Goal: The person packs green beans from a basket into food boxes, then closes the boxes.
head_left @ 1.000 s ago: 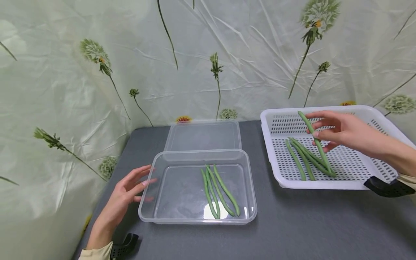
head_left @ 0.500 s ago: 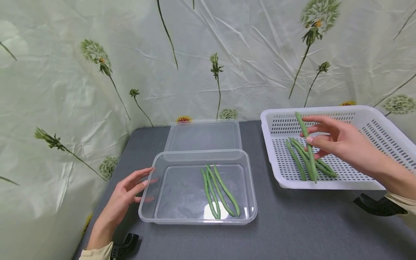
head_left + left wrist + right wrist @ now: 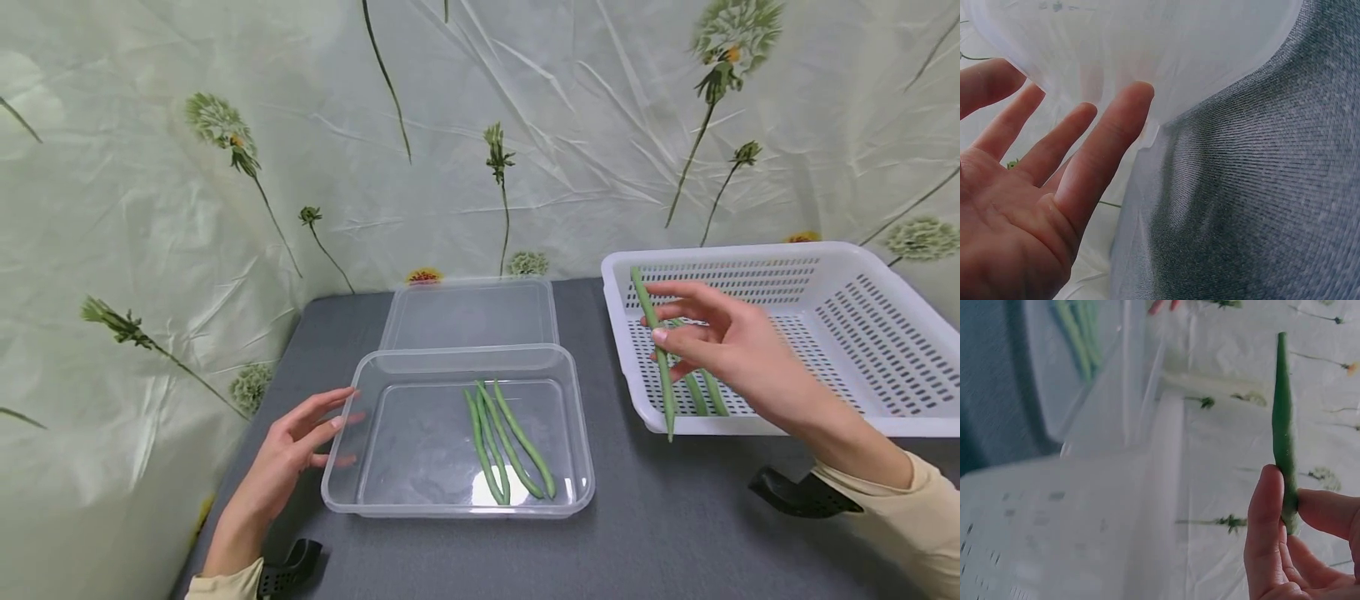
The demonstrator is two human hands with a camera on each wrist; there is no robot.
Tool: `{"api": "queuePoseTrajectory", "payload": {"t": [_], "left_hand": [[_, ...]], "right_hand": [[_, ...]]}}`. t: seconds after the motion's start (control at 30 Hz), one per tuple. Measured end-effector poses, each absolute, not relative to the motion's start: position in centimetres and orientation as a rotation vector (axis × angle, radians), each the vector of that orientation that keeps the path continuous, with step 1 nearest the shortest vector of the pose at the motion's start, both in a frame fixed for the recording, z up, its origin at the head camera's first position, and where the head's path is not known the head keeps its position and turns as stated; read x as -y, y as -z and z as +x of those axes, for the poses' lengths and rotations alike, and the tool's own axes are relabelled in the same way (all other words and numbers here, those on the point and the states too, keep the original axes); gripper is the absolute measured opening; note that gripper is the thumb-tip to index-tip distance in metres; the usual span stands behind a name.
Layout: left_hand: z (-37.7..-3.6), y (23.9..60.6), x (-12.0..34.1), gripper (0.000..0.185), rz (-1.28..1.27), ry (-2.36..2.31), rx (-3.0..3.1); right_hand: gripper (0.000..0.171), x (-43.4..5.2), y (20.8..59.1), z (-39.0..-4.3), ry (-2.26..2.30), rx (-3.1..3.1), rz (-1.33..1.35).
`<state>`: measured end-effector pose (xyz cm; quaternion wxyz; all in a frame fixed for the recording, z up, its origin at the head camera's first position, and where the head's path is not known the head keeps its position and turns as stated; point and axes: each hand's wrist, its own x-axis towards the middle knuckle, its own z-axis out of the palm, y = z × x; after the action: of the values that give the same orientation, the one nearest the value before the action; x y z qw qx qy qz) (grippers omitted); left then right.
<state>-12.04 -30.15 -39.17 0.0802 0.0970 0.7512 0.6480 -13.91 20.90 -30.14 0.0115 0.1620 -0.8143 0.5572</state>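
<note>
My right hand pinches one green bean between thumb and fingers, over the left side of the white perforated basket. In the right wrist view the held green bean stands upright between thumb and fingertips. More green beans lie in the basket, partly hidden by the hand. My left hand rests at the left wall of a clear plastic container, its fingers spread and straight. Several green beans lie side by side in the container's right half. The left wrist view shows the left fingers at the container's wall.
A clear lid lies flat behind the container. The grey table runs under everything, and a flower-printed sheet hangs behind and to the left. The basket stands to the right of the container, with a gap between them.
My right hand has moved left with the green bean, from the middle of the basket to its left side. My left hand and the container have stayed in place.
</note>
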Motion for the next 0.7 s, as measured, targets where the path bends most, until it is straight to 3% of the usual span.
{"api": "queuePoseTrajectory", "payload": {"t": [0.4, 0.7], "left_hand": [[-11.8, 39.2, 30.1, 0.042, 0.276, -1.936, -2.243], [-12.0, 39.2, 30.0, 0.042, 0.296, -1.945, -2.249]], "right_hand": [[0.049, -15.2, 32.0, -13.4, -1.973, 2.369, 0.744], [0.049, -11.4, 33.8, -13.4, -2.036, 2.397, 0.748]]}}
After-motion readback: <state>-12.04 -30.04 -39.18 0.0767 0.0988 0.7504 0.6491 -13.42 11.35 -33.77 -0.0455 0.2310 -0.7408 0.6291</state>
